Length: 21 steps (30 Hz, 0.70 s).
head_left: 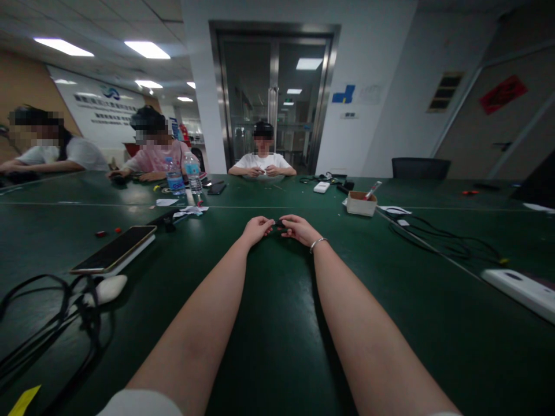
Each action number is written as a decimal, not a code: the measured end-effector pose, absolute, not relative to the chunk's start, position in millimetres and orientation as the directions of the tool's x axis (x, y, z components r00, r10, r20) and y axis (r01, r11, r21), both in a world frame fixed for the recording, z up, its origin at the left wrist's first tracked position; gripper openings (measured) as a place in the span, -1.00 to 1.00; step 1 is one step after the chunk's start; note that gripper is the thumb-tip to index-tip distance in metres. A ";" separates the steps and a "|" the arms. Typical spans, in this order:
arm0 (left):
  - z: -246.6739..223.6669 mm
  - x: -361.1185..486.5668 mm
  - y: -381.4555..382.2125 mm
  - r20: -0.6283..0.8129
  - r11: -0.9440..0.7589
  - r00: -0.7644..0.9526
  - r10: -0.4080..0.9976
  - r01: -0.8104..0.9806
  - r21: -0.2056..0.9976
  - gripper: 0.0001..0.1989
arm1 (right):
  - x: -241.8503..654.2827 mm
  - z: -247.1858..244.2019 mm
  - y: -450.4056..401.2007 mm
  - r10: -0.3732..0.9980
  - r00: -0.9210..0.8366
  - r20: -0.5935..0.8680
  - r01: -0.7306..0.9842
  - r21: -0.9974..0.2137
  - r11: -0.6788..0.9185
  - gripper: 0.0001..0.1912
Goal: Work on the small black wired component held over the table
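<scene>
While both forearms reach out over the middle of the table, the left hand [258, 230] pinches one side of a small dark piece [278, 223] between thumb and fingers, and the right hand [299, 230], below a silver bracelet [318, 245], pinches its other side. The piece sits between the two sets of fingertips, just above the table, too small to identify. The step in hand looks like close two-handed fingertip handling; from here, the work seems to call for a light, steady grip and small finger movements. The surface is a dark green table [277, 323], with black cables [89, 315] and a white rounded object [110, 289] near left, then a phone [117, 248] lying on something white. Farther off, left of the hands, stand two water bottles [175, 178]; to the right come a small open box [361, 205] with a pen-like item in it, more black cables [446, 237] and a long white device [520, 289]. In the room, two people [160, 156] sit far left, another person [262, 162] sits opposite before glass doors [249, 86], and a dark chair [420, 168] stands far right.
</scene>
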<state>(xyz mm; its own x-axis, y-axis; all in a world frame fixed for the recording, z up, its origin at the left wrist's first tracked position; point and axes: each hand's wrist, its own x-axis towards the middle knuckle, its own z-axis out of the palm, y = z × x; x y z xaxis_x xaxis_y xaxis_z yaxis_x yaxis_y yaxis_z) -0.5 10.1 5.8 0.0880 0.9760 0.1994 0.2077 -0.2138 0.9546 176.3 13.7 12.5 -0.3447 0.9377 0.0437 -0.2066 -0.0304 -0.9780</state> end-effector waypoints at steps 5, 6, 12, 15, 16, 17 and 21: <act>2.5 -1.9 14.8 0.203 -0.231 0.124 0.971 0.278 0.932 -0.73 | 177.2 11.3 13.4 0.936 -0.349 0.046 -0.200 -0.979 -0.027 -0.90; 1.5 -2.3 15.9 0.204 -0.234 0.132 0.970 0.290 0.928 -0.71 | 177.1 11.2 13.4 0.938 -0.345 0.045 -0.198 -0.980 -0.026 -0.89; -0.8 -3.5 17.7 0.197 -0.241 0.155 0.968 0.366 0.899 -0.58 | 177.0 9.5 15.5 0.942 -0.333 0.046 -0.189 -0.982 -0.019 -0.89; 0.2 -3.6 17.0 0.197 -0.244 0.153 0.968 0.410 0.879 -0.53 | 177.8 8.7 16.4 0.937 -0.345 0.056 -0.198 -0.980 -0.014 -0.89; 0.6 -3.7 17.0 0.198 -0.243 0.148 0.969 0.422 0.874 -0.51 | 178.1 8.5 16.4 0.934 -0.352 0.060 -0.200 -0.980 -0.012 -0.89; 0.9 -3.8 17.0 0.196 -0.239 0.142 0.970 0.431 0.870 -0.49 | 178.4 8.4 16.3 0.931 -0.358 0.064 -0.200 -0.980 -0.010 -0.89; 2.4 -4.6 16.6 0.190 -0.225 0.123 0.974 0.436 0.871 -0.47 | 179.4 8.8 15.0 0.922 -0.379 0.080 -0.198 -0.980 0.003 -0.86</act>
